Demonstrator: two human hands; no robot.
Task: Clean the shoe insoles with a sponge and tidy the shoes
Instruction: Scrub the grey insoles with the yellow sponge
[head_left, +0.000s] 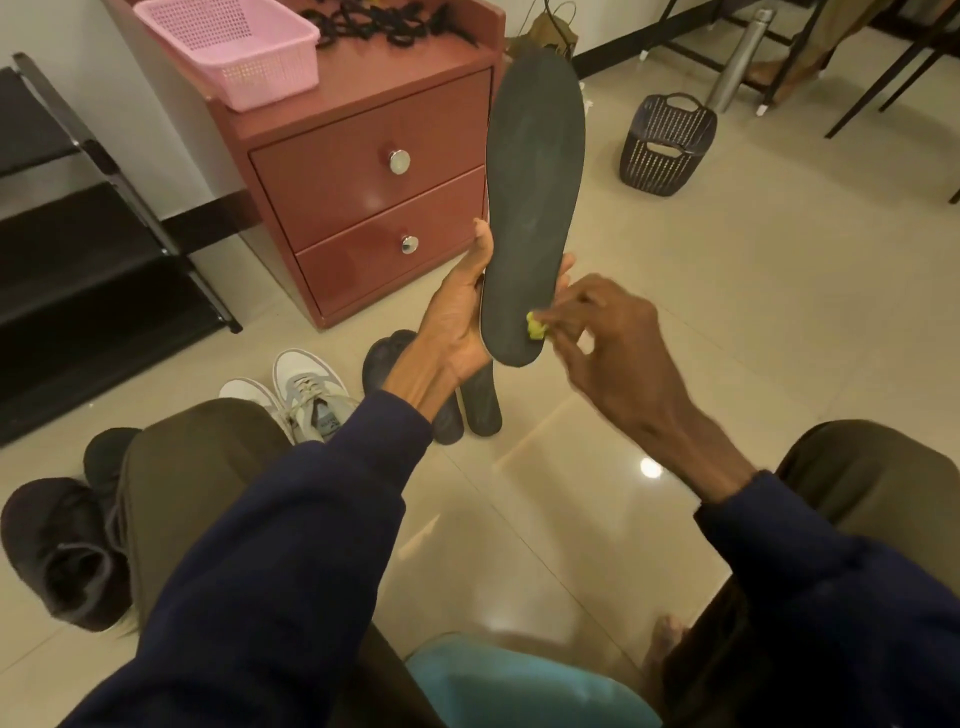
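Dark grey insole (532, 208) is held upright in the air by the left hand (457, 317), thumb and fingers curled round its lower edges, while the right hand (605, 332) pinches a little yellow-green sponge (535, 326) against its heel, white sneakers (296, 389) on the floor below.

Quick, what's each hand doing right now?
Left hand: closed, holding the dark insole.
Right hand: closed, pinching a yellow-green sponge against the insole.

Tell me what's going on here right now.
A seated person holds a long dark grey insole upright in the left hand, while the right hand pinches a small yellow-green sponge against its lower end. More dark insoles lie on the tiled floor below, beside white-and-grey sneakers.
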